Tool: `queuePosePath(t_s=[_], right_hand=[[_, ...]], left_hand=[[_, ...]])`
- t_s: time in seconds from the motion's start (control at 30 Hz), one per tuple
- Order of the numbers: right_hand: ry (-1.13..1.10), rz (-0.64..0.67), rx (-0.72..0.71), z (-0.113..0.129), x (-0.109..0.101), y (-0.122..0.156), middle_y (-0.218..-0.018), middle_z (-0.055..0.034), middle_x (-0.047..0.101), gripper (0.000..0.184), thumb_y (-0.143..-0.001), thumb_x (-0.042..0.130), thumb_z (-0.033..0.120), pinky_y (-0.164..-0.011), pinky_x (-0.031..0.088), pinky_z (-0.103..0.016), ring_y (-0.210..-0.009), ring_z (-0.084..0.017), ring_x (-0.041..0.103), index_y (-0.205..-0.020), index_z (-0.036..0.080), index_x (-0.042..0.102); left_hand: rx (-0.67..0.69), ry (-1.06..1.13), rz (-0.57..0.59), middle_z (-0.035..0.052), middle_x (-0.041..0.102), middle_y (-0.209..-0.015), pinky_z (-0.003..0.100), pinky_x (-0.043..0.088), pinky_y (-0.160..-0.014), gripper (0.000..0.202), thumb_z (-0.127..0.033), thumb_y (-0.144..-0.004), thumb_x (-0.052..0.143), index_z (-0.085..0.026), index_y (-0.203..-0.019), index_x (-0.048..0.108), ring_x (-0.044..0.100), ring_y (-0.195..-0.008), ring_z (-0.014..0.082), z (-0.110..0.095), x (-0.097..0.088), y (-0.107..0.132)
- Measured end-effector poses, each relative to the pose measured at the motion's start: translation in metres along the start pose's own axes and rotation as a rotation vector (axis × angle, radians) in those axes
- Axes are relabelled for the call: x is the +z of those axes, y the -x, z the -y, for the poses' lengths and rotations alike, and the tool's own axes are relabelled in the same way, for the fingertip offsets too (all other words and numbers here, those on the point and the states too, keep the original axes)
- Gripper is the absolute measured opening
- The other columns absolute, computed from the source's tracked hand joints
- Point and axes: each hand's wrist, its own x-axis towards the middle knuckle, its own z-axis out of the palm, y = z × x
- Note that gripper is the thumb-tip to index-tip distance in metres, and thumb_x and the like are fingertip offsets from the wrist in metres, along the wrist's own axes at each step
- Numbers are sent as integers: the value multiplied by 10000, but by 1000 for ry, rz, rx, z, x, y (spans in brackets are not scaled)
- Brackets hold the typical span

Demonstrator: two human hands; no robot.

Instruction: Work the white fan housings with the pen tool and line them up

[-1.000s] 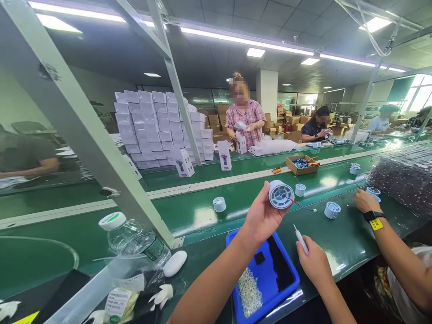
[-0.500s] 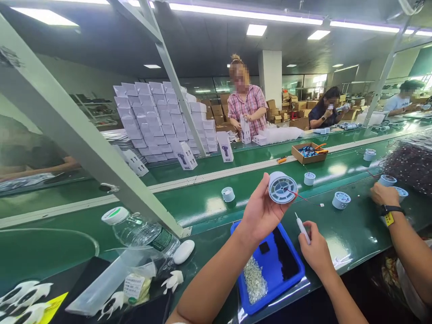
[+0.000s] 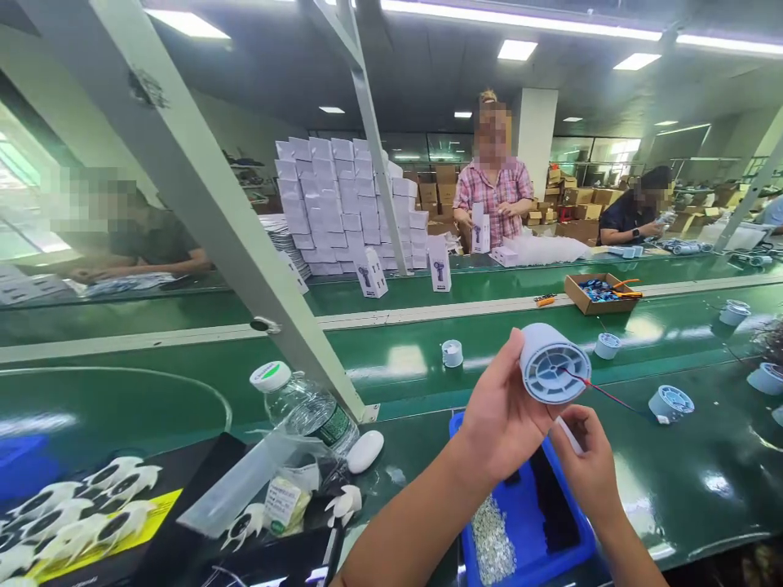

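Note:
My left hand point(image 3: 498, 420) is wrapped round a light-blue cylindrical housing point(image 3: 554, 365), lifted above the bench. Its spoked round end faces me, and a thin red and dark wire point(image 3: 612, 397) trails from the centre to the right. Just below it, my right hand point(image 3: 584, 461) grips a slim white pen-like tool point(image 3: 570, 435); the tool's tip is hidden behind my left hand. Beneath both hands lies a blue tray point(image 3: 527, 530) holding many small whitish pieces point(image 3: 493, 540) and a black strip point(image 3: 554, 505).
Similar blue housings point(image 3: 671, 403) stand on the bench and green belt point(image 3: 404, 359). A slanted metal post point(image 3: 245, 277), plastic bottle point(image 3: 306, 408) and white shell parts point(image 3: 91, 514) are on the left. Across the belt are a parts box point(image 3: 603, 297) and a co-worker point(image 3: 494, 191).
The view has turned left, so the scene sits further right. My right hand has come in under the housing, and the tool's tip has gone out of sight. My left hand keeps its hold.

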Motion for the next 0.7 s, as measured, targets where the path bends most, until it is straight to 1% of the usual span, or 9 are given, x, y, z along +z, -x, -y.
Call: queuePosePath(t_s=[0.13, 0.27, 0.47, 0.6, 0.7], right_hand=[[-22, 38, 16, -5, 5, 0, -758, -25, 606, 331, -776, 692, 519, -641, 455, -289, -735, -189, 558, -842, 226, 553], [-21, 59, 35, -6, 7, -1, -747, -30, 614, 335, -772, 689, 532, -644, 458, -296, -761, -205, 571, -844, 227, 569], [-7, 53, 33, -7, 5, -1, -758, -33, 636, 343, -744, 721, 526, -648, 470, -297, -759, -211, 584, -868, 233, 592], [1, 53, 24, -9, 5, 1, -778, -41, 647, 344, -768, 699, 531, -657, 479, -299, -774, -216, 597, -903, 229, 606], [12, 61, 18, -11, 5, 2, -792, -47, 651, 344, -786, 678, 533, -668, 484, -300, -788, -218, 604, -913, 221, 611]], left_hand=[[-12, 39, 18, 94, 705, -854, 242, 565, -713, 415, -401, -993, 386, -94, -890, 647, 698, -767, 153, -2, -2, 1], [3, 41, 37, 95, 710, -882, 245, 560, -751, 410, -427, -981, 419, -98, -914, 654, 698, -786, 153, -3, -2, 3], [-13, 67, 47, 81, 707, -858, 230, 561, -724, 439, -420, -998, 366, -107, -892, 654, 693, -771, 137, -3, -1, 8], [-5, 63, 72, 83, 705, -855, 234, 564, -733, 421, -428, -990, 395, -108, -910, 657, 686, -771, 134, -3, 0, 10], [-3, 58, 65, 83, 703, -860, 228, 560, -726, 416, -441, -980, 421, -111, -908, 663, 686, -786, 137, -3, 0, 11]])
